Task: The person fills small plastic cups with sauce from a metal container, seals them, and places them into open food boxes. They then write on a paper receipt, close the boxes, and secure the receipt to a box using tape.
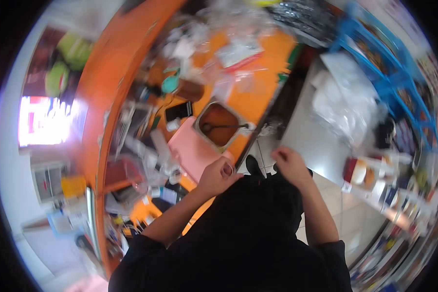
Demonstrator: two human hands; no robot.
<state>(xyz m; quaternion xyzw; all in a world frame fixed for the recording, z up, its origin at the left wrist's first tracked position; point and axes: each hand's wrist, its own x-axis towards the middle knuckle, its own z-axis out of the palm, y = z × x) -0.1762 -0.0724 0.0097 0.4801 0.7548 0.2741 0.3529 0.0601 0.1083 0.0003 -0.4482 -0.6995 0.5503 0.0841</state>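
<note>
My left hand (219, 176) is closed, its fingers curled toward the thumb, at the lower edge of a pink board (192, 148). What it holds, if anything, I cannot make out. Apart from it, my right hand (289, 164) hangs over the floor with bent fingers pressed together; anything inside is hidden. Beyond the left hand, a square metal container (198, 127) with brownish contents stands on the orange table (258, 92). A dark ladle (224, 127) lies across this container, its pale handle end over the right rim.
A black phone (178, 112) and a brown container (189, 90) lie past the board. Plastic bags (238, 48) cover the far table. To the right, a white counter (301, 126) carries clear plastic bags (345, 107) beside a blue rack (389, 68). An orange partition (107, 78) rises left.
</note>
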